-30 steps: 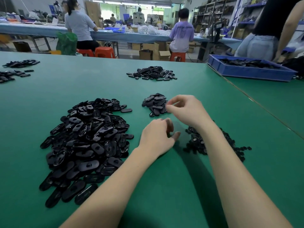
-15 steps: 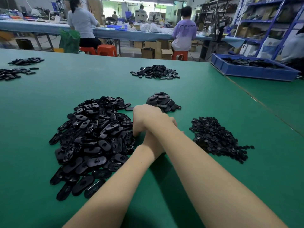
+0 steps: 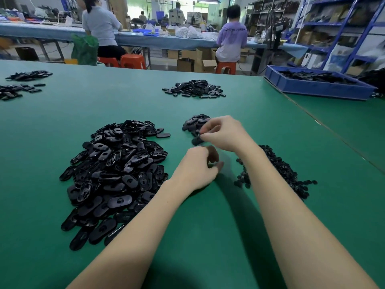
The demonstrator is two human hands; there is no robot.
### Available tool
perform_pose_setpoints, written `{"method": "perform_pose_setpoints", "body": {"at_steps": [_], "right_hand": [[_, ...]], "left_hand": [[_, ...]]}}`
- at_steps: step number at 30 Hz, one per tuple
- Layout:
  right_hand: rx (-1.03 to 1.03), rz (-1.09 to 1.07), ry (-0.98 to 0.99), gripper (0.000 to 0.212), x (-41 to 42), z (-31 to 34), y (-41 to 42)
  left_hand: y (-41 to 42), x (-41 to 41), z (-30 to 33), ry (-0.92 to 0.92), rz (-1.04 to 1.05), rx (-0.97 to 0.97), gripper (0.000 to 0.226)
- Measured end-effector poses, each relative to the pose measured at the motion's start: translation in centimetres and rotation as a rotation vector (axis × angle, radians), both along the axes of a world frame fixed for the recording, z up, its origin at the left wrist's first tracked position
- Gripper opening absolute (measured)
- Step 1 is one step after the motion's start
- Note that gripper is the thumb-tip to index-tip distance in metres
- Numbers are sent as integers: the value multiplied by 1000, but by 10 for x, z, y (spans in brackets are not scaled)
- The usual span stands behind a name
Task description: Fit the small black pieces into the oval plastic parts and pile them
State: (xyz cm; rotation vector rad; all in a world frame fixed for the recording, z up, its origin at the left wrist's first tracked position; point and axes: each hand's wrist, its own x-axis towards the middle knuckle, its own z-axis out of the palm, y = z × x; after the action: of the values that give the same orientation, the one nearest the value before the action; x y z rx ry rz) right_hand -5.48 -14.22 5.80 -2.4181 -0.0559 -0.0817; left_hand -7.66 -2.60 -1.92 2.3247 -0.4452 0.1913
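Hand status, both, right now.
Left hand: fingers curled, anything held is hidden; cannot tell.
Right hand: pinching a black oval part at the edge of the small pile.

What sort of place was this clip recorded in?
Most likely a small factory assembly floor. Piles of identical black oval plastic parts lie on a green worktable, a blue bin holds more, and workers on orange stools sit at another bench near stock shelving.
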Motion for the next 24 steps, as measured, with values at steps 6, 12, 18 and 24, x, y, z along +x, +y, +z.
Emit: {"method": "perform_pose_setpoints", "body": {"at_steps": [6, 12, 18, 24], "right_hand": [[267, -33, 118, 3, -14, -16, -50], [74, 28, 251, 11, -18, -14, -60], [-371, -241, 192, 17, -16, -19, -62], [-447, -261, 208, 19, -17, -16, -57]], "left_hand": [[5, 4, 9, 153, 154, -410, 17], [5, -1, 15, 453, 60, -805, 13], [5, 1, 13, 518, 74, -871, 18], [10, 3, 14, 525, 88, -883, 19]]}}
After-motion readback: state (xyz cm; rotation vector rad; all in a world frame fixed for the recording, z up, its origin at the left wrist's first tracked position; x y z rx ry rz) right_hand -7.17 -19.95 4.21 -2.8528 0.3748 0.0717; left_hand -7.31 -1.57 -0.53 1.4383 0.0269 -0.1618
